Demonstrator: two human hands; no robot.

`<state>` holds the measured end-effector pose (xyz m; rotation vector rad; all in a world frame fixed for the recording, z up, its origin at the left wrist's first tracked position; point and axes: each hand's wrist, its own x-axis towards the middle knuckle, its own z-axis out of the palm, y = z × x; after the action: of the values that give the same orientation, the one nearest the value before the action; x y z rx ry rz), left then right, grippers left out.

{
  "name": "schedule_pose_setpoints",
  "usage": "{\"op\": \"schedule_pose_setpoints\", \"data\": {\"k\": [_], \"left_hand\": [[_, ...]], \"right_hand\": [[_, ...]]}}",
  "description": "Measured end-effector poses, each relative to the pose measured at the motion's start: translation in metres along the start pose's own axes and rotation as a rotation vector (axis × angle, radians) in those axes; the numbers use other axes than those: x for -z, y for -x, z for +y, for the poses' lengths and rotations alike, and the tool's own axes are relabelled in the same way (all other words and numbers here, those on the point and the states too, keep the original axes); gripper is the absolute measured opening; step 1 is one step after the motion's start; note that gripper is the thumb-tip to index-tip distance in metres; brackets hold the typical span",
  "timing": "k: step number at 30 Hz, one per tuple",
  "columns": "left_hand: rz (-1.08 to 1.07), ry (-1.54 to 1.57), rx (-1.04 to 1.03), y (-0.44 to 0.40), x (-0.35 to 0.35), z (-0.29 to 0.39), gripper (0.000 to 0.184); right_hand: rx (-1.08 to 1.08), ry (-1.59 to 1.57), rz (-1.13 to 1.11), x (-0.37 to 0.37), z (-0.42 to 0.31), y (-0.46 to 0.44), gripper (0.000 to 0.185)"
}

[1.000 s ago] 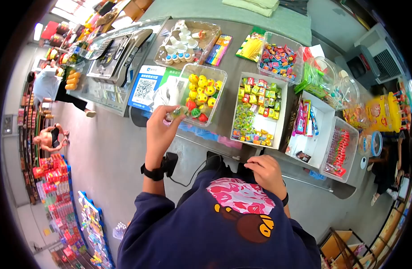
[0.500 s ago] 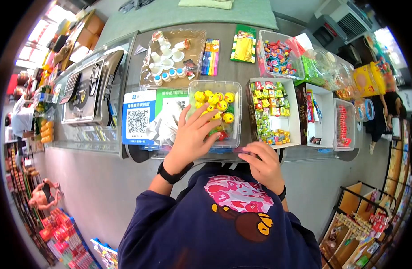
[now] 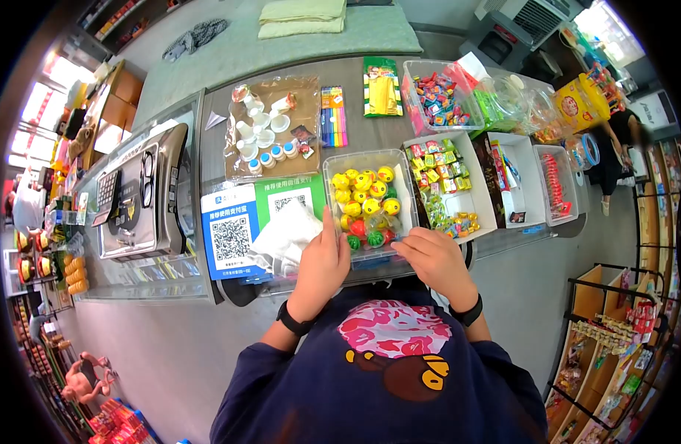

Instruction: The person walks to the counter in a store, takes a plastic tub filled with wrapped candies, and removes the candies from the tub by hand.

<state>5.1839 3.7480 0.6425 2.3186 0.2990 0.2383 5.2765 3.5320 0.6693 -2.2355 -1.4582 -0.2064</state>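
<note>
A clear plastic box [image 3: 333, 194] of yellow face-printed balls [image 3: 361, 182], with some red and green ones at its near end, stands on the counter in front of me. My left hand [image 3: 323, 260] is at its near left corner, fingers upright along the wall and thumb at the front. At the near right corner, my right hand [image 3: 434, 260] has its fingers curled in against the box; its fingertips are partly hidden. To the left lie a crumpled white cloth or bag [image 3: 285, 235] and a blue and green QR-code sign [image 3: 228, 214].
Right of the box stand a candy carton [image 3: 490, 214], another white carton [image 3: 520, 214] and a tub with red items [image 3: 559, 185]. Behind are a tray of small cups [image 3: 240, 159], colored pens [image 3: 333, 126] and a candy tub [image 3: 470, 111]. A scale [image 3: 149, 214] sits at left.
My left hand has left the balls and moved to the box's left side. The box has shifted right, uncovering more of the green sign. A small pinkish thing by my right fingers no longer shows.
</note>
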Motion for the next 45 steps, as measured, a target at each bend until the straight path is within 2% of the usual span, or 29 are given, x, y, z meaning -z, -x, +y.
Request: {"op": "schedule_pose_setpoints", "data": {"k": [5, 7, 9, 10, 11, 13, 14, 18, 19, 25, 29, 35, 38, 40, 41, 44, 45], "left_hand": [[0.003, 0.046, -0.047, -0.011, -0.013, 0.004, 0.06], [-0.105, 0.074, 0.108, -0.014, -0.008, 0.012, 0.058], [0.409, -0.4, -0.226, -0.002, 0.019, -0.004, 0.055], [0.32, -0.235, -0.079, 0.004, 0.007, -0.024, 0.053], [0.323, -0.242, -0.081, 0.012, 0.008, -0.034, 0.053], [0.224, -0.414, 0.141, 0.037, 0.004, -0.057, 0.056], [0.063, -0.46, 0.224, 0.046, 0.001, -0.063, 0.057], [0.095, -0.608, 0.049, 0.038, -0.017, -0.071, 0.067], [0.093, -0.609, 0.052, 0.035, -0.028, -0.091, 0.067], [0.066, -0.65, -0.105, 0.002, -0.029, -0.086, 0.067], [0.099, -0.652, -0.09, 0.0, -0.029, -0.079, 0.064], [0.314, -0.581, -0.024, 0.011, -0.043, -0.076, 0.045], [0.399, -0.46, -0.014, 0.012, -0.044, -0.079, 0.041], [0.402, -0.453, -0.01, 0.011, -0.044, -0.082, 0.04], [0.401, -0.447, -0.011, 0.011, -0.044, -0.083, 0.04], [0.428, -0.398, -0.004, 0.012, -0.043, -0.084, 0.039], [0.434, -0.392, 0.0, 0.013, -0.044, -0.084, 0.039]], "right_hand": [[-0.059, -0.02, 0.013, 0.002, 0.015, 0.007, 0.025], [-0.071, -0.036, 0.032, 0.002, 0.022, 0.01, 0.026], [-0.061, -0.069, 0.046, 0.014, 0.021, 0.007, 0.026], [-0.066, -0.091, 0.056, 0.004, 0.022, 0.009, 0.026], [-0.064, -0.094, 0.062, 0.004, 0.021, 0.007, 0.026], [-0.054, -0.071, 0.069, 0.001, 0.023, 0.012, 0.03], [-0.051, -0.074, 0.074, 0.003, 0.021, 0.011, 0.03], [-0.012, -0.034, 0.093, 0.026, 0.018, 0.016, 0.036], [0.017, -0.083, 0.098, 0.008, 0.024, 0.021, 0.038], [-0.026, -0.095, 0.122, 0.033, 0.03, 0.045, 0.036], [-0.046, -0.082, 0.12, 0.046, 0.045, 0.062, 0.035], [-0.111, -0.071, 0.083, 0.055, 0.065, 0.082, 0.034], [-0.385, -0.432, 0.231, 0.078, 0.08, 0.077, 0.035], [-0.586, -1.019, 0.323, 0.1, 0.097, 0.058, 0.041], [-0.648, -1.191, 0.296, 0.112, 0.113, 0.045, 0.045], [-0.695, -1.034, 0.157, 0.12, 0.159, -0.007, 0.053], [-0.694, -0.858, 0.065, 0.113, 0.177, -0.023, 0.057]]}}
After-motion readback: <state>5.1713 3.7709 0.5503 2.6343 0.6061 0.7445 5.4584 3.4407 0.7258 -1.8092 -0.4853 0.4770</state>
